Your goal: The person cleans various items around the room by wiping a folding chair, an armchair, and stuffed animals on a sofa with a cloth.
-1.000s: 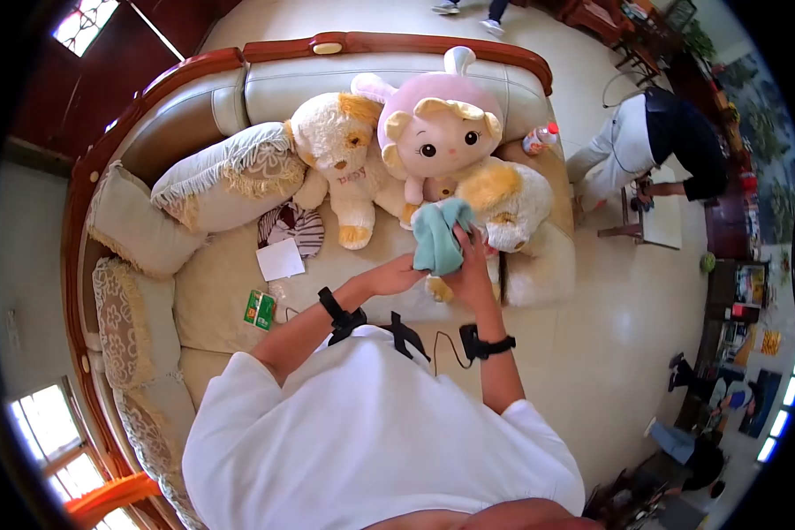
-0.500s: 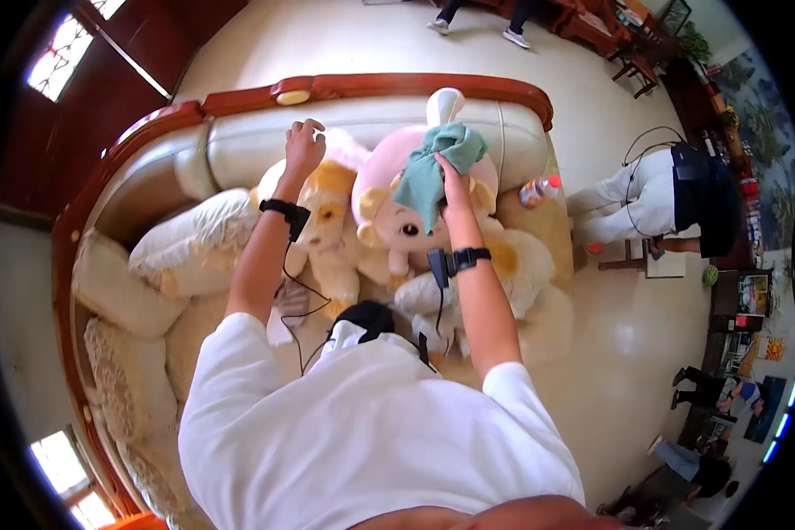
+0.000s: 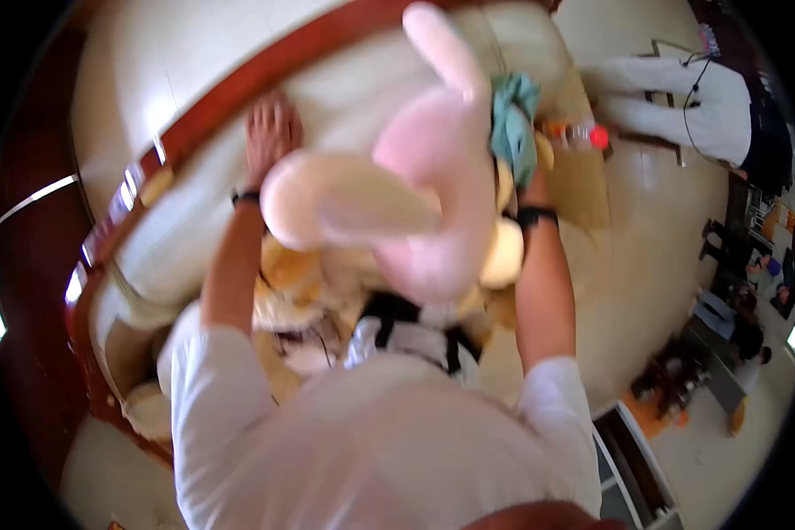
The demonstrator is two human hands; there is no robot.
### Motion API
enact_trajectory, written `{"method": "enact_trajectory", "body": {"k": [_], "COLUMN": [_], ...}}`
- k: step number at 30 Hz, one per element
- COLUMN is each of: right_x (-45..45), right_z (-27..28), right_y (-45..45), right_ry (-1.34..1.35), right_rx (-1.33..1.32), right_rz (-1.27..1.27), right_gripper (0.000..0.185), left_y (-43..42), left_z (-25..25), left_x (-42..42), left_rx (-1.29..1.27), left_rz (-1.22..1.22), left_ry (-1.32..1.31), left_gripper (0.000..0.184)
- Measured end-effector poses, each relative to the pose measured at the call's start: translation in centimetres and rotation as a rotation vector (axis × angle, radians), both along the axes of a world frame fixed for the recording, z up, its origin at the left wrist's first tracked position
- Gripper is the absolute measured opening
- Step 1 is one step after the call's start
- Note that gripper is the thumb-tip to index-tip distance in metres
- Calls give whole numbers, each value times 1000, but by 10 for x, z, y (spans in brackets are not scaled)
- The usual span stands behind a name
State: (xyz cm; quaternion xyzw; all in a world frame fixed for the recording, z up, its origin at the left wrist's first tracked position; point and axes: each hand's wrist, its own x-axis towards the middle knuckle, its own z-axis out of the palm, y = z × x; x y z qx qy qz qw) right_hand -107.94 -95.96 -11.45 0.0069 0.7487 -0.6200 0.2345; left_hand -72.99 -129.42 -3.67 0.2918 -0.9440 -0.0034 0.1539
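Teal cloth [image 3: 514, 124] was in the R grip [image 3: 533, 187], up on the R side of the pink plush [image 3: 450, 221], bunched w/ its top end sticking up past the hand; fabric hid most of the fingers, but the grip looked clenched on the cloth's lower part. L grip [image 3: 272, 137] was released, holding nothing, hand laid palm down w/ fingers spread a bit on the cream sofa back [image 3: 344, 102], just short of the reddish wood trim [image 3: 247, 84]. Plush sat btwn the two arms, seen from above, one pale ear jutting L twd the L forearm, the other pointing up; its yellow trim [image 3: 502, 252] was right by the R forearm. Blk straps on both wrists, R one [image 3: 537, 215] just below the cloth. Bottle w/ red cap [image 3: 579, 134] was near the cloth, to its R, at the sofa's end. White-&-orange fluffy toy [image 3: 291, 278] was ptly hidden under the plush, nr the L forearm. Off R, another person in lt trousers [image 3: 689, 106] & dk top, well apart from the hands; pic was blurry, so finer detail of the plush couldn't be read
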Motion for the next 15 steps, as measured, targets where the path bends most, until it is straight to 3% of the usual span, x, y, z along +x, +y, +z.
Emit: {"method": "enact_trajectory", "body": {"k": [2, 5, 11, 15], "right_x": [-4, 2, -9, -14], "right_z": [-8, -15, -22, -17], "right_y": [-6, -1, -18, -34], "right_ry": [-7, -37, -37, -10], "right_rx": [12, 43, 46, 65], "right_rz": [-25, -25, 43, 240], "right_gripper": [53, 54, 57, 58], "left_y": [-4, 2, 1, -6], "left_z": [-20, -3, -13, -23], "left_x": [6, 4, 5, 15], "left_rx": [-19, 68, 46, -34], "left_rz": [-41, -7, 12, 12], "left_ry": [197, 156, 127, 69], "left_gripper": [19, 20, 26, 31]}}
